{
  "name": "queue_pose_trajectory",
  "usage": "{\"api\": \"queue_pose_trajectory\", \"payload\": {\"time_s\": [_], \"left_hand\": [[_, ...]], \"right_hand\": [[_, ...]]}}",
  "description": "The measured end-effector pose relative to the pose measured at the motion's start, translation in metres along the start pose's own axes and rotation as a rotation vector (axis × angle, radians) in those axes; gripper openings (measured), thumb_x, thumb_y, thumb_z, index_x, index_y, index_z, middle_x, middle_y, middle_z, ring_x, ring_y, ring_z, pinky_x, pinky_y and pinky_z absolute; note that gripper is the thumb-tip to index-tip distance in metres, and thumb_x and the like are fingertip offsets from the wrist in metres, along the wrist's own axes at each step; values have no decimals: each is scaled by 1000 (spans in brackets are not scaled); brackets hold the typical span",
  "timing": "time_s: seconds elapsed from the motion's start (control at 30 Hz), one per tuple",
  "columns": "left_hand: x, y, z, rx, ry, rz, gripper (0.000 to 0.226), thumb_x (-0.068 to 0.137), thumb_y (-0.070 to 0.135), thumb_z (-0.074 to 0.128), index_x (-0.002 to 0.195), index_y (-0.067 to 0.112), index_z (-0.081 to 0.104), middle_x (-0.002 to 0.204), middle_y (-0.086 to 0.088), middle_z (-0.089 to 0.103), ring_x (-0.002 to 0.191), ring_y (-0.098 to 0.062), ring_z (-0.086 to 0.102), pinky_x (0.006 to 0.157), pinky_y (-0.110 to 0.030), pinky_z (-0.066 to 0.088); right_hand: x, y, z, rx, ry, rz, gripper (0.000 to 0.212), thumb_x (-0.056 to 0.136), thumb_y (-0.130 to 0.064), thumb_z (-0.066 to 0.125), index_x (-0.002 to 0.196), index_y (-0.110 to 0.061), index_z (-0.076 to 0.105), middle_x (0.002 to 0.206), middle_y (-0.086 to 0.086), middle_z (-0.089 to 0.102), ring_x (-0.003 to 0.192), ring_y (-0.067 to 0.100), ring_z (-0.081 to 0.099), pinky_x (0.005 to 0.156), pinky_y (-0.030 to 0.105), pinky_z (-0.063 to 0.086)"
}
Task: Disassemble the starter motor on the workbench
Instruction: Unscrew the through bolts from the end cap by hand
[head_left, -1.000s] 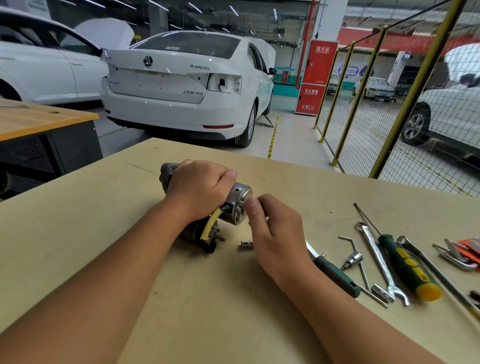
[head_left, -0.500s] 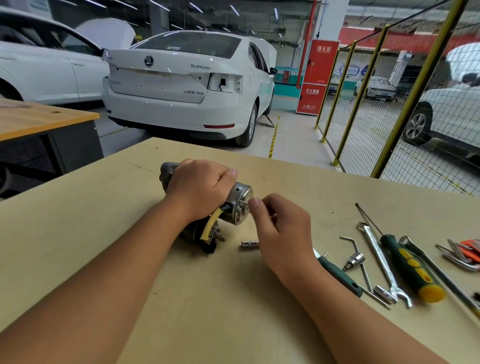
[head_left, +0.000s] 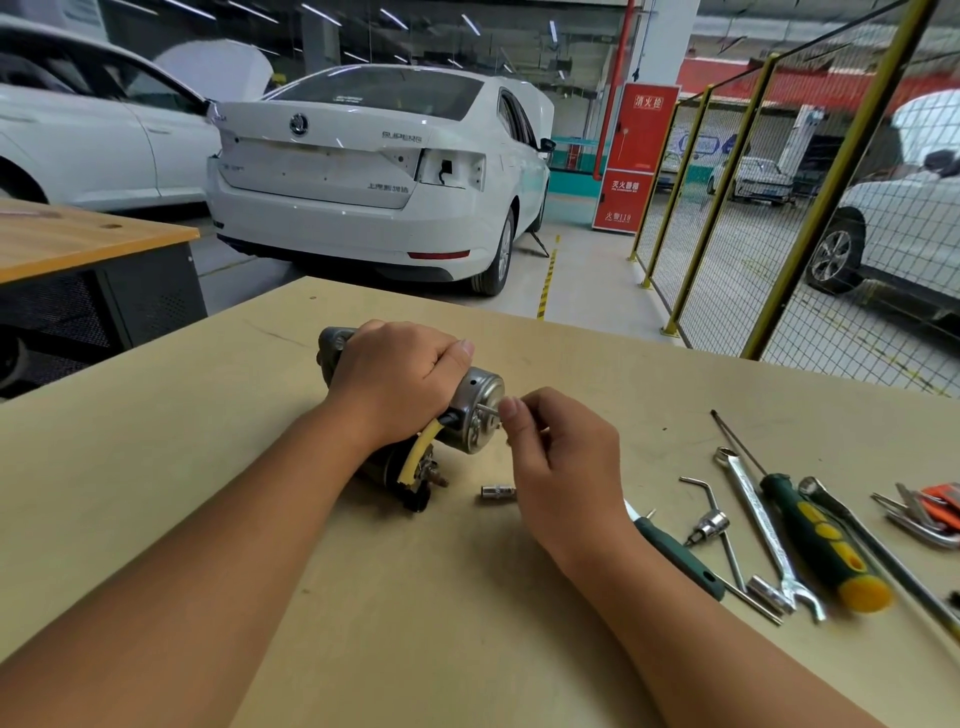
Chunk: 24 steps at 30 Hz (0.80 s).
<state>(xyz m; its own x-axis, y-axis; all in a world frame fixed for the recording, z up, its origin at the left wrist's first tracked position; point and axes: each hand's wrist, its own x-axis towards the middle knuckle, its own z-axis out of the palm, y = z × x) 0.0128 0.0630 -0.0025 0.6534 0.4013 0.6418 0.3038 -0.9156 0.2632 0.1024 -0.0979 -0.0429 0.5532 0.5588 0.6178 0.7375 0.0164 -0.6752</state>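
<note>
The left hand (head_left: 400, 384) lies curled over the top of the dark and silver cylindrical starter motor (head_left: 470, 410), gripping its body and holding it down on the pale tan wooden workbench (head_left: 208, 467). The motor lies on its side near the middle of the bench, its shiny metal end cap facing right, with a short yellow cable (head_left: 418, 457) looping down below the hand.

The right hand (head_left: 561, 457) sits just beside that end cap, its fingers bent inward and its thumb and fingertip pinching a thin metal bolt (head_left: 490, 410) that sticks out of the cap.

A small silver socket (head_left: 497, 491) lies on the bench just below the motor, near the right wrist. Further right lie a dark green-handled screwdriver (head_left: 680, 558), partly hidden by the right forearm, a bent L-shaped metal driver with a socket (head_left: 711, 522), a long silver open-end wrench (head_left: 763, 530), a green and yellow-handled screwdriver (head_left: 821, 540) and a set of hex keys in an orange holder (head_left: 930, 512).

Beyond the bench stands a white sedan car (head_left: 374, 171), and a yellow-framed wire mesh fence (head_left: 779, 208) runs along the right.
</note>
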Motion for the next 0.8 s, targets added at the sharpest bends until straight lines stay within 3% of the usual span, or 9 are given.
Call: {"api": "queue_pose_trajectory", "payload": {"time_s": [0.23,0.47,0.57,0.67,0.73,0.8], "left_hand": [[0,-1,1,12,-12,0,57,97,50,26,77,20,71,65,4,61,68,-22,57,74,-35,32],[0,0,0,7,-22,-1,57,97,50,26,79,21,71,68,4,63,70,-22,57,76,-36,35],[0,0,0,2,-22,4,57,97,50,26,79,21,71,67,4,62,70,-21,58,75,-35,34],[1,0,0,8,-24,1,57,97,50,26,80,21,71,67,4,63,70,-21,57,75,-35,34],[1,0,0,13,-30,0,58,97,51,25,81,21,72,69,4,64,71,-22,58,77,-36,37],[1,0,0,17,-33,-1,58,97,51,25,82,21,72,70,4,65,71,-22,58,78,-36,37]], "right_hand": [[0,-1,-1,-53,49,-112,11,93,-20,71,84,-17,66,75,-8,61,67,8,53,59,27,42],[0,-1,-2,-37,32,-119,8,90,-20,74,88,-17,67,79,-9,63,67,10,54,60,32,46],[-2,-4,-2,-6,17,-108,11,89,-33,73,92,-24,66,83,-15,63,68,6,55,61,25,44],[-4,-4,2,-33,-25,-5,29,96,-53,52,81,-29,60,72,-12,59,68,7,55,60,34,46],[-3,-1,3,-40,-32,4,36,100,-44,53,71,-24,54,62,-8,52,59,11,48,56,35,41],[-1,1,2,-44,-36,-12,29,99,-35,61,73,-22,57,64,-9,54,61,10,49,55,30,38]]}}
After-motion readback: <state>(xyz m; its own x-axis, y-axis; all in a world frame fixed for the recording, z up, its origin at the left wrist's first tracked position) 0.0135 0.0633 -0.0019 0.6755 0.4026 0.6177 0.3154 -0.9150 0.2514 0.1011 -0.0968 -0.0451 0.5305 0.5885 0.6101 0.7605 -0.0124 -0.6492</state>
